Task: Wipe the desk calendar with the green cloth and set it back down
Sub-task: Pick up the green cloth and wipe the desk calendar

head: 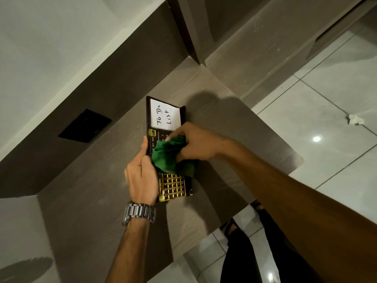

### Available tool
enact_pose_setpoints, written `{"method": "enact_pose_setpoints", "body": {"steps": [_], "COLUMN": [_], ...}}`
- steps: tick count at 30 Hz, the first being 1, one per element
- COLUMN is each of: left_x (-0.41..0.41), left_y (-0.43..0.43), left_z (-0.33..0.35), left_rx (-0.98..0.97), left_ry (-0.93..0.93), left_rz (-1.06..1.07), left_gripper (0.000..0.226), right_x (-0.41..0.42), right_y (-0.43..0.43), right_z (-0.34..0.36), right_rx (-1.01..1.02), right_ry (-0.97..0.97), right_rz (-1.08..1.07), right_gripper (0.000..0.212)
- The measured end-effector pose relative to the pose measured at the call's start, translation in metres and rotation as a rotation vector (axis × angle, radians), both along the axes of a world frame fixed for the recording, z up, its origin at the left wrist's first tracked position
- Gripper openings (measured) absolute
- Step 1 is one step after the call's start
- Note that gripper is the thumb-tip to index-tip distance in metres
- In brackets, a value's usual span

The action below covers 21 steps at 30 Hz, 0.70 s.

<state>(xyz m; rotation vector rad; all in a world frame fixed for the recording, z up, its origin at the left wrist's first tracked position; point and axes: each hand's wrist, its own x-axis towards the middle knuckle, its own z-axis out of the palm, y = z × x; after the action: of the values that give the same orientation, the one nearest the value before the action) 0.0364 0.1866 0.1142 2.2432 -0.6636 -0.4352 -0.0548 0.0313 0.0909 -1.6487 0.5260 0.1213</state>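
Observation:
The desk calendar (172,185) is a dark board with a gold date grid, month labels and a white "To Do List" card at its far end. It lies over the grey wooden desk (234,123). My left hand (140,174), with a metal watch on the wrist, grips the calendar's left edge. My right hand (197,142) holds the bunched green cloth (167,156) and presses it on the calendar's middle, hiding part of the dates.
A black socket plate (84,126) sits in the brown wall panel to the left. The desk edge runs diagonally at the right, with a glossy tiled floor beyond and a crumpled white scrap (355,119) on it. My dark trousers show below.

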Motion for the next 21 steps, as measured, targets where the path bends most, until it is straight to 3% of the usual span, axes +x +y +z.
{"method": "enact_pose_setpoints", "body": {"steps": [2, 5, 8, 10, 13, 14, 16, 18, 19, 21], "left_x": [0.001, -0.002, -0.006, -0.004, -0.004, -0.005, -0.003, -0.004, -0.004, -0.002], "left_y": [-0.001, 0.001, -0.003, -0.006, -0.001, 0.0, 0.013, 0.011, 0.01, 0.008], "left_z": [-0.001, 0.001, 0.003, 0.001, 0.0, -0.001, -0.004, -0.006, -0.005, -0.005], "left_rx": [-0.016, -0.007, 0.063, 0.104, 0.14, 0.146, 0.139, 0.116, 0.113, 0.108], "left_ry": [-0.026, -0.023, -0.066, -0.099, -0.122, -0.126, -0.109, -0.087, -0.08, -0.076], "left_rz": [-0.016, -0.038, -0.146, -0.196, -0.202, -0.204, -0.159, -0.157, -0.157, -0.163], "left_gripper": [0.055, 0.055, 0.065, 0.075, 0.082, 0.082, 0.082, 0.081, 0.081, 0.082], "right_x": [-0.004, -0.007, -0.004, -0.004, -0.01, -0.011, 0.004, 0.012, 0.014, 0.013], "right_y": [0.003, -0.003, -0.023, -0.036, -0.036, -0.036, -0.034, -0.047, -0.049, -0.042], "right_z": [-0.004, -0.012, -0.017, -0.02, -0.024, -0.026, -0.031, -0.029, -0.026, -0.02], "right_rx": [0.021, -0.15, -0.312, -0.212, 0.124, 0.146, 0.1, -0.068, -0.106, -0.077], "right_ry": [0.007, 0.153, 0.206, 0.25, 0.34, 0.331, 0.273, 0.192, 0.173, 0.222], "right_rz": [-0.003, 0.005, -0.297, -0.371, -0.027, -0.045, -0.288, -0.64, -0.705, -0.506], "right_gripper": [0.046, 0.037, 0.022, 0.024, 0.027, 0.027, 0.024, 0.041, 0.047, 0.039]}}
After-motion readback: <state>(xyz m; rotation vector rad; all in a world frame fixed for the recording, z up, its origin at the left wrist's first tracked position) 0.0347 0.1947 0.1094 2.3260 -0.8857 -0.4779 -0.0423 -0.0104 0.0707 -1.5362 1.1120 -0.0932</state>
